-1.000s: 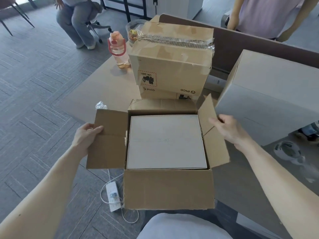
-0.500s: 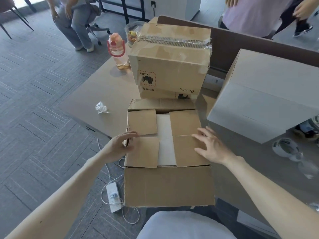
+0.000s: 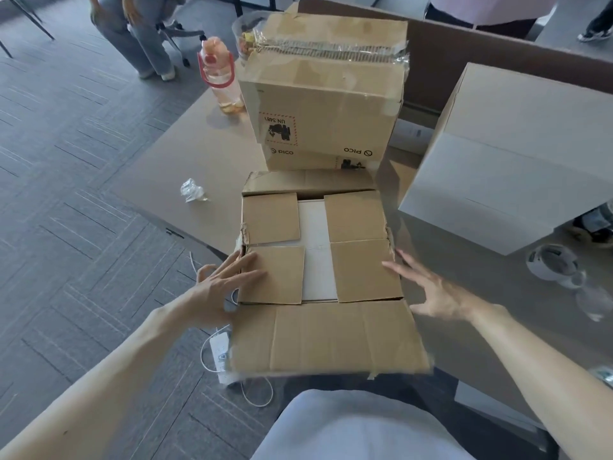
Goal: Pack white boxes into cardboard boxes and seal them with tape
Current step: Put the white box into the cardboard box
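A cardboard box (image 3: pixel 331 333) stands in front of me at the table's near edge. Its two side flaps lie folded flat over a white box (image 3: pixel 315 247), which shows only as a strip between them. The near flap hangs out toward me; the far flap stands up at the back. My left hand (image 3: pixel 225 283) is open, fingertips on the left flap's near corner. My right hand (image 3: pixel 428 290) is open at the box's right edge, fingers spread, just off the right flap. A roll of clear tape (image 3: pixel 550 267) lies on the table to the right.
A taped cardboard box (image 3: pixel 325 94) stands behind, stacked on another. A large white box (image 3: pixel 504 161) sits at right. A pink bottle (image 3: pixel 220 78) and a crumpled plastic scrap (image 3: pixel 192 190) lie on the table (image 3: pixel 185 154). A power strip (image 3: pixel 220 356) is on the floor. People stand behind.
Both side flaps went from open to folded flat over the white box. My hands have since slid back toward me to the flaps' near corners, and the near flap has tipped outward.
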Demonstrator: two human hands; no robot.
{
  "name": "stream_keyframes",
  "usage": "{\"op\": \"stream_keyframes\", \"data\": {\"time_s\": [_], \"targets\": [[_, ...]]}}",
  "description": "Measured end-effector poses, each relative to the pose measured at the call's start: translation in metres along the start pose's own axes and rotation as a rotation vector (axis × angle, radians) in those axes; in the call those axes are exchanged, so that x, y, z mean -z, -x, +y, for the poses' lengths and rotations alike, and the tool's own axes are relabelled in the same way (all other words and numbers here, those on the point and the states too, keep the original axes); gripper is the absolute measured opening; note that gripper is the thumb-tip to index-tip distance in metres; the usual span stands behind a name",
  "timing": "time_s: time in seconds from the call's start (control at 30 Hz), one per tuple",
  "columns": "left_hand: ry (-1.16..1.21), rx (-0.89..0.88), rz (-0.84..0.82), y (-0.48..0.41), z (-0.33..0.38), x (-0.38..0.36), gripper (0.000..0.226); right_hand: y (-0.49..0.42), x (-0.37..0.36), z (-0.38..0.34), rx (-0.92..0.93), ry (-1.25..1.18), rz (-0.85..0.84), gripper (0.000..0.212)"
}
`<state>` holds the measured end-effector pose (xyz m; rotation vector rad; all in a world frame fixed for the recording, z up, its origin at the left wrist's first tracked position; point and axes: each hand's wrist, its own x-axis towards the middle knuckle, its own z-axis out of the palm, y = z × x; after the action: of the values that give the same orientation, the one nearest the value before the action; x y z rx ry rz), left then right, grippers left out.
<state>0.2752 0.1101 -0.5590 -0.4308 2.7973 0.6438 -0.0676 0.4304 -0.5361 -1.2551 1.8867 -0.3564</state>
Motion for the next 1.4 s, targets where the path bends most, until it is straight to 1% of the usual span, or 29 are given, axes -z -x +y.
{"op": "stream_keyframes", "data": {"time_s": [0.03, 0.07, 0.1, 0.13, 0.17, 0.2, 0.23, 0.27, 0.3, 0.33, 0.4, 0.43, 0.5, 0.53, 0.57, 0.6, 0.63, 0.7, 0.77, 0.83, 0.9, 1.0, 1.13, 1.23, 1.4], "targets": [[0.094, 0.006, 0.012, 0.001, -0.002, 0.001, 0.081, 0.0, 0.001, 0.0, -0.006, -0.033, 0.004, 0.088], [0.241, 0.028, 0.035, 0.001, -0.002, 0.003, 0.068, 0.0, 0.001, -0.002, -0.028, -0.077, 0.015, 0.084], [0.386, 0.055, 0.099, -0.001, 0.0, 0.005, 0.056, -0.001, 0.002, -0.004, -0.052, -0.136, 0.053, 0.083], [0.478, 0.109, 0.201, -0.005, 0.004, 0.008, 0.045, -0.004, 0.002, -0.008, -0.078, -0.198, 0.121, 0.083], [0.503, 0.192, 0.325, -0.011, 0.01, 0.012, 0.04, -0.009, 0.002, -0.011, -0.106, -0.249, 0.209, 0.084], [0.478, 0.296, 0.439, -0.018, 0.015, 0.018, 0.044, -0.016, 0.002, -0.016, -0.134, -0.28, 0.294, 0.085], [0.464, 0.387, 0.497, -0.027, 0.018, 0.023, 0.055, -0.023, 0.002, -0.02, -0.165, -0.301, 0.356, 0.086], [0.485, 0.442, 0.492, -0.035, 0.019, 0.03, 0.069, -0.03, 0.002, -0.026, -0.203, -0.323, 0.387, 0.087], [0.54, 0.449, 0.441, -0.043, 0.016, 0.036, 0.084, -0.038, 0.002, -0.03, -0.24, -0.343, 0.401, 0.087], [0.614, 0.431, 0.348, -0.05, 0.013, 0.042, 0.094, -0.044, 0.001, -0.034, -0.278, -0.358, 0.41, 0.088], [0.734, 0.4, 0.149, -0.066, 0.008, 0.055, 0.102, -0.055, -0.001, -0.04, -0.356, -0.416, 0.43, 0.091], [0.771, 0.394, 0.077, -0.075, 0.006, 0.059, 0.105, -0.058, -0.002, -0.042, -0.385, -0.466, 0.443, 0.092], [0.887, 0.393, 0.012, -0.093, 0.003, 0.067, 0.109, -0.06, -0.006, -0.047, -0.41, -0.588, 0.444, 0.089], [0.984, 0.406, 0.024, -0.102, 0.001, 0.069, 0.104, -0.06, -0.009, -0.048, -0.411, -0.619, 0.445, 0.088], [1.072, 0.447, 0.075, -0.111, -0.002, 0.072, 0.095, -0.059, -0.01, -0.048, -0.418, -0.633, 0.446, 0.087], [1.153, 0.501, 0.151, -0.12, -0.004, 0.075, 0.085, -0.059, -0.012, -0.048, -0.421, -0.633, 0.454, 0.085], [1.218, 0.548, 0.238, -0.132, -0.011, 0.077, 0.08, -0.058, -0.012, -0.048, -0.423, -0.634, 0.467, 0.084], [1.308, 0.592, 0.361, -0.154, -0.018, 0.085, 0.08, -0.057, -0.012, -0.05, -0.421, -0.669, 0.495, 0.081], [1.363, 0.617, 0.41, -0.17, -0.024, 0.087, 0.081, -0.057, -0.013, -0.054, -0.413, -0.73, 0.523, 0.077], [1.465, 0.626, 0.362, -0.178, -0.029, 0.082, 0.078, -0.056, -0.017, -0.054, -0.417, -0.762, 0.535, 0.076], [1.538, 0.629, 0.327, -0.177, -0.024, 0.08, 0.066, -0.053, -0.021, -0.052, -0.428, -0.785, 0.556, 0.077], [1.566, 0.652, 0.367, -0.175, -0.019, 0.078, 0.071, -0.049, -0.028, -0.05, -0.439, -0.818, 0.605, 0.078], [1.658, 0.632, 0.371, -0.166, -0.002, 0.077, 0.066, -0.042, -0.037, -0.046, -0.454, -0.809, 0.617, 0.079], [1.761, 0.589, 0.383, -0.159, 0.006, 0.072, 0.066, -0.037, -0.042, -0.047, -0.469, -0.818, 0.655, 0.075], [1.786, 0.55, 0.378, -0.16, 0.014, 0.063, 0.058, -0.026, -0.052, -0.043, -0.482, -0.831, 0.694, 0.08]]}}
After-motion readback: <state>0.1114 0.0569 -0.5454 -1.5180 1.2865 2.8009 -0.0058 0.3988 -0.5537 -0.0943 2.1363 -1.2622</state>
